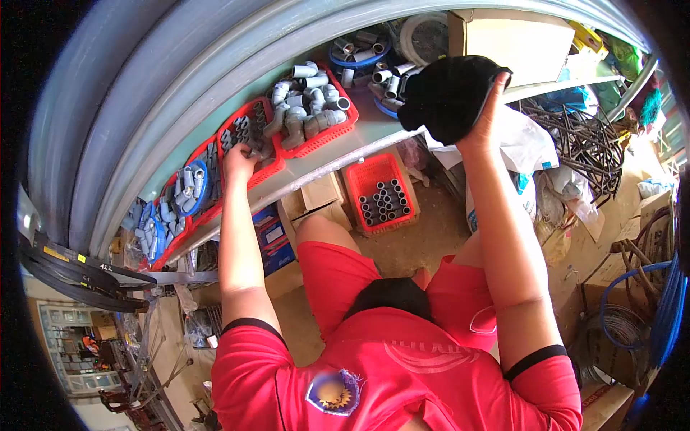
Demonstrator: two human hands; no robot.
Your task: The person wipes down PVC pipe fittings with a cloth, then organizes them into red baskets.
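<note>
My left hand [239, 162] reaches into a narrow red basket [267, 171] on the shelf. Its fingers curl around a grey pipe fitting among rows of dark grey pipe fittings [244, 129]; the fingertips are partly hidden. Raised at the right, my right hand [489, 115] grips a black cloth-like item [447, 97], which hangs in front of the shelf edge. Beside the left hand's basket stands a larger red basket [316, 141] heaped with grey elbow fittings [305, 108].
A red crate [399, 224] with short black-and-grey fittings stands on the floor below the shelf [323, 167]. Blue baskets [188, 208] of fittings are at the left. Long grey pipes [136, 93] curve overhead. A cardboard box [510, 44] and tangled dark rods [582, 144] are on the right.
</note>
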